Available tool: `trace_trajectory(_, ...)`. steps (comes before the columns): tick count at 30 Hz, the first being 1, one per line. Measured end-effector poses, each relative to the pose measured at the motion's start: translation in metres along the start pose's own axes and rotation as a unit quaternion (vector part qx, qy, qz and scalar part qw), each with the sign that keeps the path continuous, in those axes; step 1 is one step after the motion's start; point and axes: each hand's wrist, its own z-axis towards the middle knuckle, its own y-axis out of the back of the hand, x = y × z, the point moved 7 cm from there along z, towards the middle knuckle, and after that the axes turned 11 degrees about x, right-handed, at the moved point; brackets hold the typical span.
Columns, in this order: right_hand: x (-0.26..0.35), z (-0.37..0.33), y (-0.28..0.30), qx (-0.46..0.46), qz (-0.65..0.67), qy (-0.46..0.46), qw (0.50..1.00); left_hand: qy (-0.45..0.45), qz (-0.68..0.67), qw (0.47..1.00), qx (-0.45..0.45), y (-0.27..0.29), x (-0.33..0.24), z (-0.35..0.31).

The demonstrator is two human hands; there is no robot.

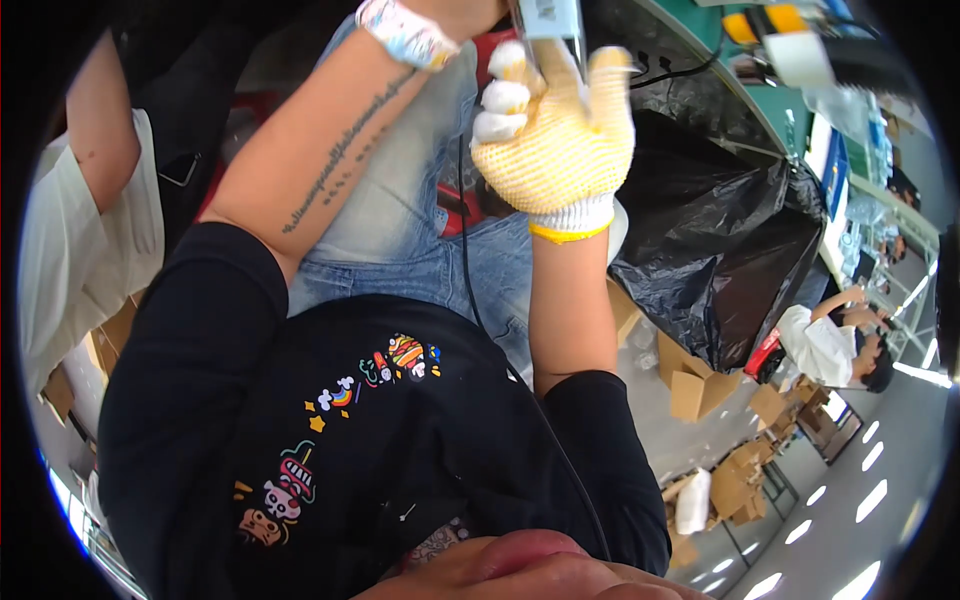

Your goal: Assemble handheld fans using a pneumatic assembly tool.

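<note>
At the upper edge, my left hand is cut off and its fingers are out of view; a white band with coloured patterns circles the wrist. My right hand wears a cream knitted glove with yellow dots and white fingertips. Three of its fingers are curled, and the thumb stands apart, slightly blurred. A pale blue flat piece with grey edges lies over the index finger, between the thumb and the curled fingers. Its upper part is outside the picture, so its kind is unclear.
A black plastic bag hangs right of my right arm, below a green-topped table. A yellow-and-black tool is at upper right. Cardboard boxes lie behind. People in white sit at the left and farther right.
</note>
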Motion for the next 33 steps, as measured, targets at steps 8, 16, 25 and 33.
trace_trajectory(8, 0.006, -0.059, -0.06, -0.092, -0.305, 0.093, 0.943, 0.008, -0.226, 0.964, 0.142, -0.05, -0.037, -0.001)
trace_trajectory(16, 0.018, -0.145, -0.099, -0.235, -0.684, 0.293, 0.625, 0.008, -0.335, 0.927, 0.165, -0.036, -0.063, 0.042)
trace_trajectory(25, 0.022, -0.281, -0.214, -0.207, -0.888, 0.385, 0.142, 0.232, 0.382, 0.879, 0.168, 0.036, 0.074, -0.055)
trace_trajectory(33, -0.028, -0.512, -0.362, -0.449, -0.71, 0.342, -0.42, 0.261, 0.461, 0.801, 0.279, 0.029, 0.084, -0.059)
